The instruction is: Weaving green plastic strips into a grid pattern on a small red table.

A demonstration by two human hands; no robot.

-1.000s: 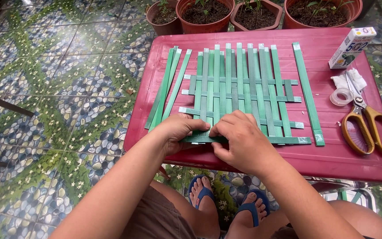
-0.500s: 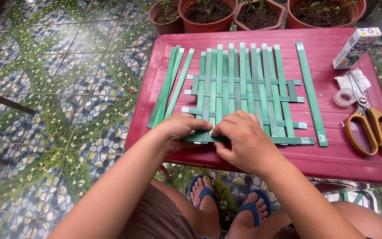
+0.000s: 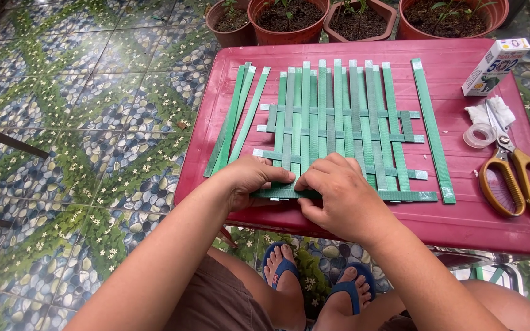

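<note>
Both hands have stayed at the mat's near edge since a moment ago, with little shift. Left hand (image 3: 249,181) and right hand (image 3: 338,193) sit close together, fingertips pressing down on the lowest cross strip (image 3: 400,196) of the green woven mat (image 3: 338,122). The mat lies flat on the red table (image 3: 461,220). Loose strips (image 3: 234,122) lie just left of it, another (image 3: 432,129) on its right. Scissors (image 3: 516,178), tape roll (image 3: 480,135) and a small box (image 3: 495,66) sit further right.
</note>
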